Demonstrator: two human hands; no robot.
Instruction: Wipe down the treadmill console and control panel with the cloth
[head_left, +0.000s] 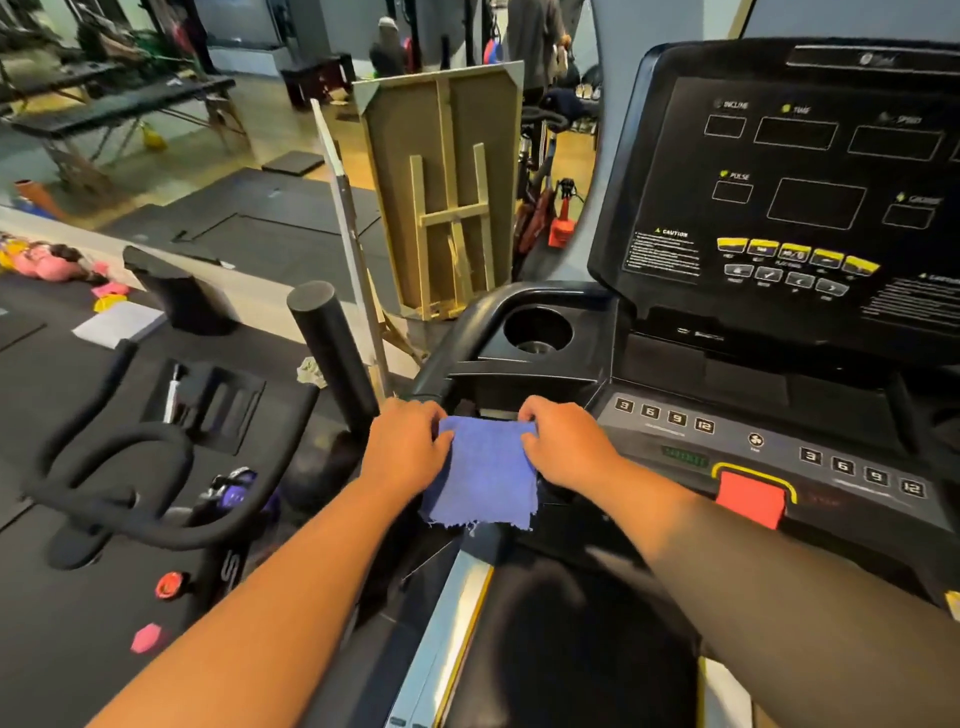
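Observation:
A small blue cloth (480, 473) with a frayed lower edge hangs between my hands at the left end of the treadmill. My left hand (408, 441) pinches its upper left edge and my right hand (563, 447) pinches its upper right edge. The black console screen (789, 187) stands tilted at the upper right, with dark display windows and yellow buttons. Below it lies the grey control panel (769, 447) with numbered keys and a red stop tab (750, 499). Both hands are left of the panel, by the curved handrail.
A round cup holder (537, 328) sits in the treadmill's left tray behind my hands. An exercise bike with black handlebars (140, 467) stands close on the left. A wooden board (441, 197) leans ahead. People stand far back in the gym.

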